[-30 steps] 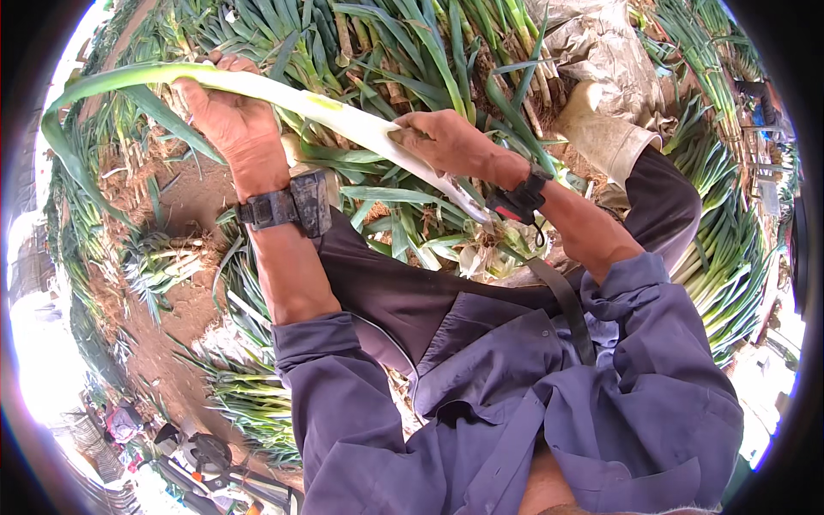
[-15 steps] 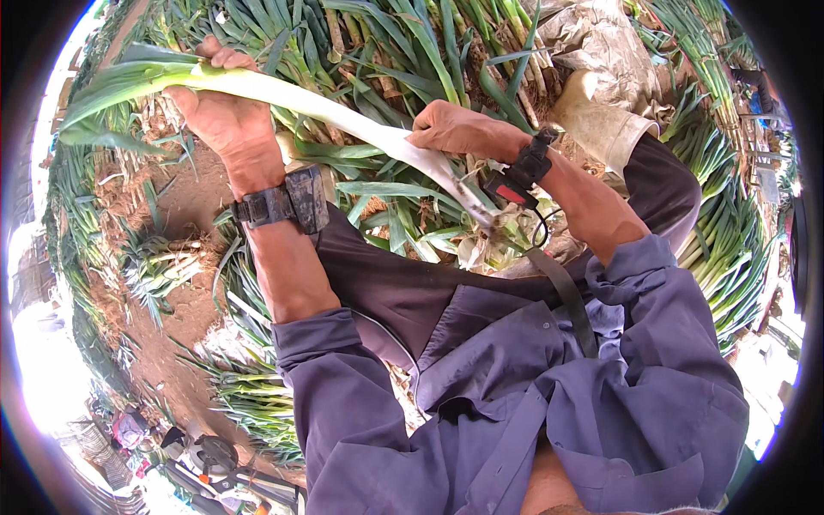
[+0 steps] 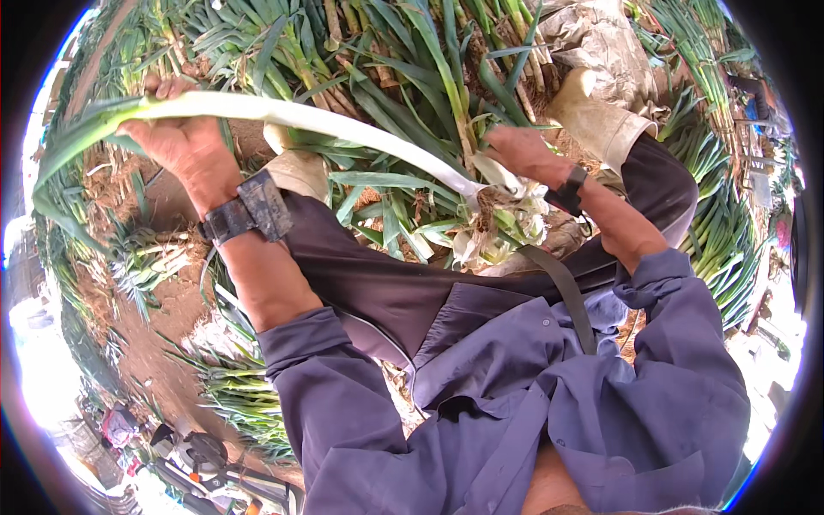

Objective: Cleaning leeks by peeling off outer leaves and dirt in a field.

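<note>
A long leek (image 3: 330,123) with a clean white shank bows across the space in front of me. My left hand (image 3: 184,137) is closed around it where the white turns to green, and the green leaves (image 3: 73,159) trail off to the left. Its brownish root end (image 3: 486,199) points right and down, above a heap of pale peelings (image 3: 508,225) between my legs. My right hand (image 3: 525,154) is off the shank, just beyond the root end, with fingers curled together. A whitish strip shows beneath those fingers; whether they grip it is unclear.
Many leeks (image 3: 386,60) lie piled in front of my legs, and more (image 3: 717,223) stand along the right. Loose bunches (image 3: 245,395) rest on bare soil at the left. A crumpled tan sheet (image 3: 592,43) lies beyond my right boot (image 3: 601,120).
My right hand has left the white shank and moved right, past the root end. My left hand has shifted left and slightly down with the leek, whose shank now bends more.
</note>
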